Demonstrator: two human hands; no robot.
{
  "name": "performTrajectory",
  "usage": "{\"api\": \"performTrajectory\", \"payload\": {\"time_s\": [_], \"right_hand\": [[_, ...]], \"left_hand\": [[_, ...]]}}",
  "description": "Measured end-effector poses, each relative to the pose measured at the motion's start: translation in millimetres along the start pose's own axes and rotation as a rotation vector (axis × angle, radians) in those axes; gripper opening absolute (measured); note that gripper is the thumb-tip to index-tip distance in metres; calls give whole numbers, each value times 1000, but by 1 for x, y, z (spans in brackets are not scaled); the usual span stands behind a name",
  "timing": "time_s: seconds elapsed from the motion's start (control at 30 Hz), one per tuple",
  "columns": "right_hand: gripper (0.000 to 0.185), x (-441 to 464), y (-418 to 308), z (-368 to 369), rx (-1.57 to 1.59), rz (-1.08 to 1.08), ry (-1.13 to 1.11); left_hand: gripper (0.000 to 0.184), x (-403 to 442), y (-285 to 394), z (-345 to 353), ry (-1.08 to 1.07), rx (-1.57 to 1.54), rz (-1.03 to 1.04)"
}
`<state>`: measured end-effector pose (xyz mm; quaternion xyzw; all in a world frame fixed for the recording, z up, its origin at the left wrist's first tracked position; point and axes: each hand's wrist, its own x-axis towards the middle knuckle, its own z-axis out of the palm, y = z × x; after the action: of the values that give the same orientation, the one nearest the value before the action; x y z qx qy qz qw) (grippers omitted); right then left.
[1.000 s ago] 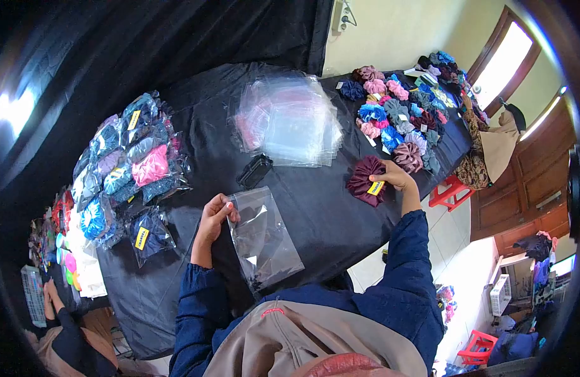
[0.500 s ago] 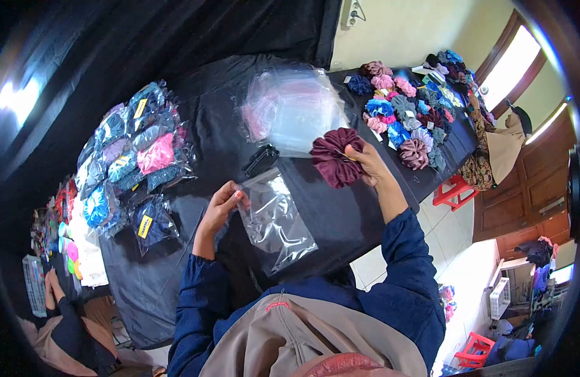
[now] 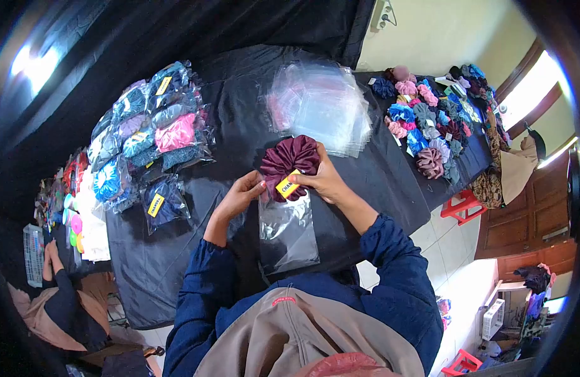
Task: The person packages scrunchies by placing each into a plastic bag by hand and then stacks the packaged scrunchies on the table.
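Observation:
A maroon satin scrunchie with a yellow label is in my right hand, whose thumb presses on the label. My left hand pinches the upper left edge of a clear plastic bag, its fingertips close by the scrunchie. The bag hangs flat over the black tablecloth. Its top end is hidden behind the scrunchie, so I cannot tell whether any of the scrunchie is inside.
Beyond my hands lies a pile of clear bags. Packed scrunchies are heaped at left, with one bagged scrunchie in front. Loose scrunchies cover the right side. Another person's hands show at far left; a red stool stands right.
My right hand has brought the scrunchie left and down to the bag's top, and its yellow label now faces up. My left hand still grips the bag, which hangs straighter.

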<state>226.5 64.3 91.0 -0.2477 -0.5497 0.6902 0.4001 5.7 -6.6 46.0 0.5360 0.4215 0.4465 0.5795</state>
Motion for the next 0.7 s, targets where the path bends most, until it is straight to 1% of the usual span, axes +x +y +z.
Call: {"api": "performTrajectory", "payload": {"time_s": [0.03, 0.07, 0.1, 0.13, 0.17, 0.23, 0.27, 0.3, 0.37, 0.4, 0.43, 0.5, 0.53, 0.57, 0.6, 0.63, 0.7], "right_hand": [[78, 2, 6, 2, -16, -46, 15], [78, 3, 12, 5, -13, -42, 12], [72, 5, 16, 8, -9, -111, 52], [66, 6, 20, 10, -6, -181, 93], [66, 8, 26, 12, -4, -180, 91], [58, 10, 35, 15, -71, -244, 191], [58, 10, 38, 15, -141, -306, 190], [58, 10, 43, 16, -139, -310, 185], [60, 7, 54, 15, -286, -377, 263], [64, 5, 52, 19, -275, -339, 271], [64, 4, 51, 21, -271, -336, 270], [68, 0, 41, 26, -432, -488, 328], [68, 0, 36, 26, -430, -485, 329], [71, 1, 31, 25, -385, -451, 247], [75, 4, 28, 22, -340, -418, 164], [75, 5, 27, 18, -339, -418, 163], [73, 7, 27, 11, -324, -269, 63]], "left_hand": [[15, 0, -1, 2, 5, -1, -3], [13, 1, -2, 5, 95, -84, -38], [11, 1, -1, 6, 185, -165, -72], [14, 3, -6, 0, 148, -154, -47], [14, 3, -9, 0, 151, -154, -48], [16, 3, 2, 11, 295, -270, -94], [24, 5, -8, 7, 260, -297, -75], [24, 3, -6, 9, 265, -293, -71], [32, 1, 4, 24, 274, -325, -68], [40, 1, 7, 28, 287, -374, -76], [40, 1, 6, 30, 291, -372, -80], [38, 6, 3, 30, 307, -216, -45], [35, 8, 1, 27, 337, -232, -82], [35, 8, -2, 26, 338, -232, -84], [33, 8, 0, 27, 343, -220, -39], [30, 8, 1, 27, 350, -209, 6], [29, 9, -1, 25, 345, -178, 37]]}}
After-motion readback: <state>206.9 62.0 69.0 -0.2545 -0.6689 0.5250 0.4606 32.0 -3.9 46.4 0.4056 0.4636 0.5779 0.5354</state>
